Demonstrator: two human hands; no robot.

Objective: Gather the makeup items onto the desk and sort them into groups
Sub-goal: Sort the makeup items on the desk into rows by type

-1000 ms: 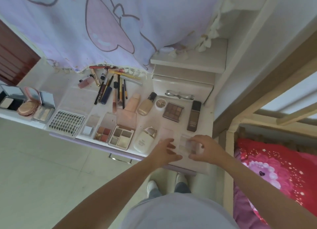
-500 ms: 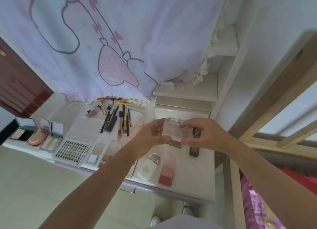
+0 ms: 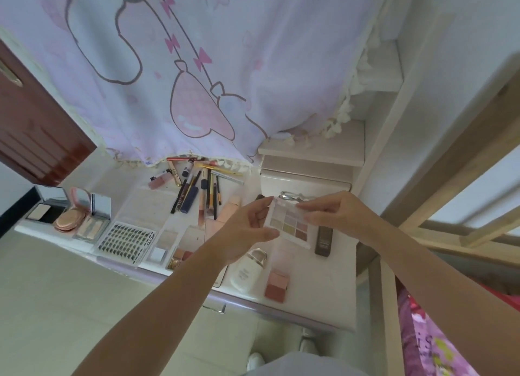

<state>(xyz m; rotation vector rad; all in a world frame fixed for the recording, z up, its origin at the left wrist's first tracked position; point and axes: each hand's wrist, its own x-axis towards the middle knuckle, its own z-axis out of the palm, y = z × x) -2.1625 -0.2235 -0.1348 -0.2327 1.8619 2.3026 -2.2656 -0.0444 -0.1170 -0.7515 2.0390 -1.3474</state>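
Above the white desk [image 3: 318, 296] I hold a small eyeshadow palette [image 3: 288, 223] with pastel pans, opened toward me. My left hand [image 3: 250, 229] grips its left edge, thumb under it, and my right hand [image 3: 329, 212] pinches its upper right edge. Below on the desk lie a pink two-tone blush block [image 3: 276, 288], a white lotion bottle [image 3: 247, 271] and a dark brown tube [image 3: 323, 237]. Further left sit a false-lash tray [image 3: 126, 240], open compacts [image 3: 70, 220] and a row of pencils and brushes [image 3: 197, 189].
A lilac cartoon curtain [image 3: 197, 65] hangs over the desk's back. White shelves [image 3: 315, 147] and a drawer unit with glasses [image 3: 292, 196] stand at the back right. A wooden bed frame [image 3: 450, 178] and pink bedding [image 3: 439, 342] lie to the right. A dark red door [image 3: 33, 127] is at the left.
Both hands lifted the palette from the desk's front right edge up in front of me. It now shows its coloured pans. The pink blush block underneath came into sight.
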